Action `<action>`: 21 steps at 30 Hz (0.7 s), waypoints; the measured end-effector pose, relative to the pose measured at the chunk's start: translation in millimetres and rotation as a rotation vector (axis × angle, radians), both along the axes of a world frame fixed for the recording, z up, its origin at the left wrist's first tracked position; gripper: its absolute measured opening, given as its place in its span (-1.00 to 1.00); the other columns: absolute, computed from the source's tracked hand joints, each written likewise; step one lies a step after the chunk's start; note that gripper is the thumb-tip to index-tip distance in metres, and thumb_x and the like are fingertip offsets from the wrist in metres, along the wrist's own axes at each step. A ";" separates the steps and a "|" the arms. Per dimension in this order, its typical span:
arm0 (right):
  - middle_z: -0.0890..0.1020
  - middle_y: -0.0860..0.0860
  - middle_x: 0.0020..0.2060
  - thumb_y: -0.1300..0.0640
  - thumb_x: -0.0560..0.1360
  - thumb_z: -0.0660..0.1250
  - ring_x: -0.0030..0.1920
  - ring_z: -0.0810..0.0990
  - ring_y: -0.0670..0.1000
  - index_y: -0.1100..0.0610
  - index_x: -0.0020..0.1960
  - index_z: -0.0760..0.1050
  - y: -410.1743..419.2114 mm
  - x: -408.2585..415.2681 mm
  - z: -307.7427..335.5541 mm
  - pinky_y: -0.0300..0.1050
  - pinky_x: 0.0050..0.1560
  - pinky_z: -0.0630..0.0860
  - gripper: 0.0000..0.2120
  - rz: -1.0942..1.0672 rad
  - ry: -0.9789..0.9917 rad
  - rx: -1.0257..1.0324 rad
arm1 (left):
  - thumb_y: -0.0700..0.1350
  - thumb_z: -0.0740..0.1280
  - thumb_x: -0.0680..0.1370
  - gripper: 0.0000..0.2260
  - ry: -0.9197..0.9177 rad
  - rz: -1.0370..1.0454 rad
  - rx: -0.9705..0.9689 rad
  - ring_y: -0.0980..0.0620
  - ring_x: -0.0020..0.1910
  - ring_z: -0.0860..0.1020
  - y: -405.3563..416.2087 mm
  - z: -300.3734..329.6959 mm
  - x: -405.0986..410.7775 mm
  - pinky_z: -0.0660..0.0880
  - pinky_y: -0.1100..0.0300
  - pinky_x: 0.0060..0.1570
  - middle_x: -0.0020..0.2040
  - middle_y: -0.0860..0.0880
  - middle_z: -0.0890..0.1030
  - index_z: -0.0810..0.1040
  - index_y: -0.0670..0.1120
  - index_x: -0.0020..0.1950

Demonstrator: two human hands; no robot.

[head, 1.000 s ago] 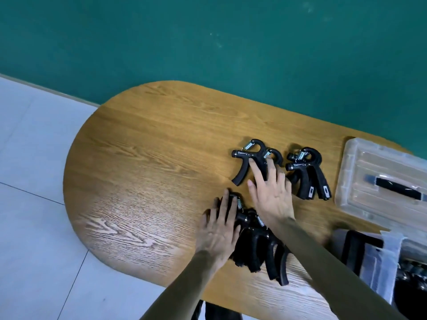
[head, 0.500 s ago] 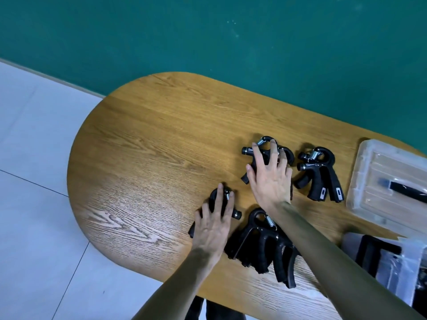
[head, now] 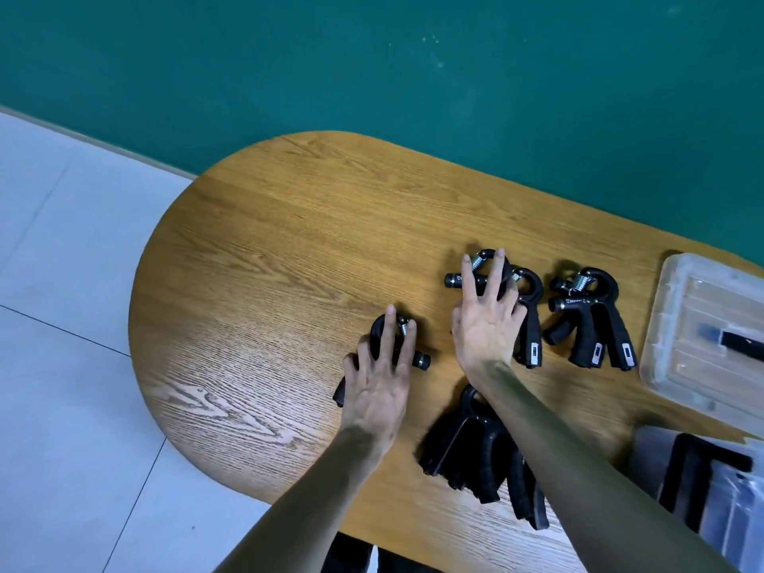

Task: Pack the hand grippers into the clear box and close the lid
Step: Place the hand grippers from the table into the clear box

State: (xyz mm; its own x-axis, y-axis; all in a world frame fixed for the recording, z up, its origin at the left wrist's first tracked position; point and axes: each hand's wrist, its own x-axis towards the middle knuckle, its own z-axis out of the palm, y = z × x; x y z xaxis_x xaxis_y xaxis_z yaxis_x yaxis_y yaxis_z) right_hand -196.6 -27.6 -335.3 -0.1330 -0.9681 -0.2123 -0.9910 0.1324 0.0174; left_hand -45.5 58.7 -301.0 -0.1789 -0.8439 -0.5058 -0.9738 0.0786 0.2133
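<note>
Black hand grippers lie on the wooden table point(head: 256, 283). My left hand point(head: 378, 382) lies flat with straight fingers on a single gripper point(head: 419, 359) left of the others. My right hand point(head: 485, 320) presses with spread fingers on a pair of grippers point(head: 527, 320). Another pair point(head: 591, 320) lies just to the right. A pile of grippers point(head: 475, 452) sits near the front edge, partly under my right forearm. The clear lid with a black handle point(head: 711, 332) lies at the right edge. The clear box point(head: 719, 490) is at the lower right, cut off by the frame.
A green wall runs behind the table. Pale floor tiles lie to the left and below the rounded table end. The left half of the tabletop holds nothing.
My left hand has slid one gripper out of the pile to the left. My right hand stays pressed on its pair. The view has shifted slightly.
</note>
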 end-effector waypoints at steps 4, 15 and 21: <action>-0.17 0.22 0.61 0.20 0.56 0.25 0.13 0.39 0.28 -0.03 0.64 -0.10 1.6 -0.7 4.0 0.18 0.05 0.43 -0.22 0.032 0.037 -0.029 | -0.56 0.15 0.46 0.02 0.005 0.013 -0.008 -0.35 0.49 0.22 -3.1 2.6 3.3 0.20 -0.24 0.47 0.47 -0.11 -0.63 -0.55 0.00 0.52; -0.16 0.26 0.60 0.12 0.57 0.28 0.12 0.39 0.28 0.12 0.64 -0.06 60.7 -7.2 84.6 0.20 0.09 0.41 -0.24 0.028 0.003 -0.020 | -0.53 0.23 0.42 0.06 -0.028 0.091 -0.148 -0.15 0.16 0.32 8.0 56.5 -2.2 0.33 0.00 0.06 0.54 -0.17 -0.52 -0.50 -0.03 0.55; -0.14 0.22 0.61 0.08 0.54 0.34 0.14 0.41 0.27 0.10 0.64 -0.03 104.0 -19.1 149.8 0.18 0.09 0.42 -0.20 -0.057 -0.025 -0.070 | -0.15 0.21 0.64 -0.24 -0.114 0.017 -0.212 -0.18 0.10 0.34 11.5 114.6 -32.6 0.36 -0.06 0.04 0.60 -0.28 -0.34 -0.27 -0.08 0.64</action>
State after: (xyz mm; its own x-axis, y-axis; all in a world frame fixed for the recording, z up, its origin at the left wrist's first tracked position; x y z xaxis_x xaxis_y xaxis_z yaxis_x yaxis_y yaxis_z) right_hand -215.8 76.4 -185.5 -0.1843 -0.9717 -0.1481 -0.9818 0.1890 -0.0181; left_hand -78.1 70.1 -186.5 -0.1156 -0.9358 -0.3331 -0.9922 0.0932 0.0826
